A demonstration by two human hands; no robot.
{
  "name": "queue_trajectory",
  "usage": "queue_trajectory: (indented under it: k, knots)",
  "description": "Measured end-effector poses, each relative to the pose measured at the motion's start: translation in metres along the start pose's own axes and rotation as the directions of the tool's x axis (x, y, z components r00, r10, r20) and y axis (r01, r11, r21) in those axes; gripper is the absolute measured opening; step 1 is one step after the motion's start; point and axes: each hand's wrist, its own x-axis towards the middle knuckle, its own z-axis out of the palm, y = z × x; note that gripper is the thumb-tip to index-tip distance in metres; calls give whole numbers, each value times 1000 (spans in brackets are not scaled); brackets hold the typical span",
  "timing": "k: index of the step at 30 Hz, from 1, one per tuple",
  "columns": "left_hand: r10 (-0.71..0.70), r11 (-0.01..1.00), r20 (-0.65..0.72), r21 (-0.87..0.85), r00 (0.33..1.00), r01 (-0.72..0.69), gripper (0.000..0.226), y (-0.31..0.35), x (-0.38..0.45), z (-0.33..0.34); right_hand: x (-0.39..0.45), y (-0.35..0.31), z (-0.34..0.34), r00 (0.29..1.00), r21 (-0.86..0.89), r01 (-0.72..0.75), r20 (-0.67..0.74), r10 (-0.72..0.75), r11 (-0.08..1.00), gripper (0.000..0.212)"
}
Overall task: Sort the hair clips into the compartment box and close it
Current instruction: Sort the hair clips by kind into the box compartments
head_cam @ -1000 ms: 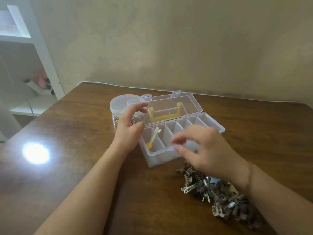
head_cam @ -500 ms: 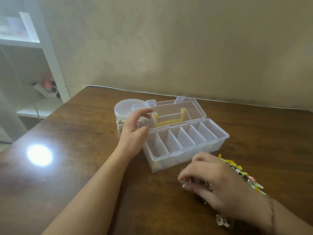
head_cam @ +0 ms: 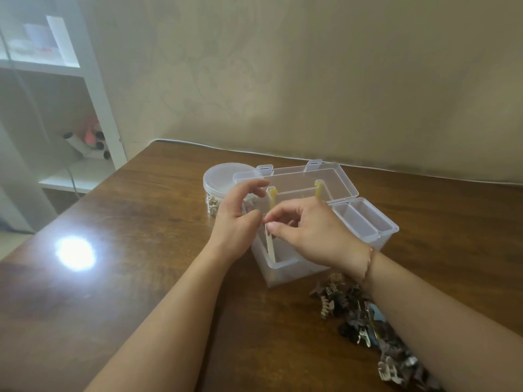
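Right hand (head_cam: 317, 236) has its grip pinched on a pale hair clip (head_cam: 269, 244) over the compartment box (head_cam: 368, 222), leftmost slot; left hand (head_cam: 237, 219) at 9 o'clock steadies the box, fingers loosely apart.

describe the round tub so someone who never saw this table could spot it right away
On the brown table, look at the far end near the wall, just left of the open clear box and behind the left hand. The tub stands there against the box's raised lid. It is the only round container, with a flat pale lid and small metallic bits inside.
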Motion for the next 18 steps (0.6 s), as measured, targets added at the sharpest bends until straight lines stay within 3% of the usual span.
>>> queue_trajectory:
  k: [8, 11, 15, 18]
  knots:
    - [17, 1000, 16, 11, 1000, -17, 64, -4, 1, 0, -14, 5, -18, 987, -157, 157, 50, -151, 975, 23]
    - [4, 1000, 15, 5, 1000, -4, 63, -1, 0, 0, -33, 12, -39, 973, -168, 228, 2, -231, 959, 15]
    - [-17, 1000, 17, 9, 1000, 17, 63, 0, 0, 0, -79, 22, -60, 940, -304, 314, 230, -251, 899, 4]
    - [-17, 1000, 16, 7, 1000, 17, 63, -2, 0, 0, -115, 28, -58, 933, -525, 333, 306, -191, 783, 18]
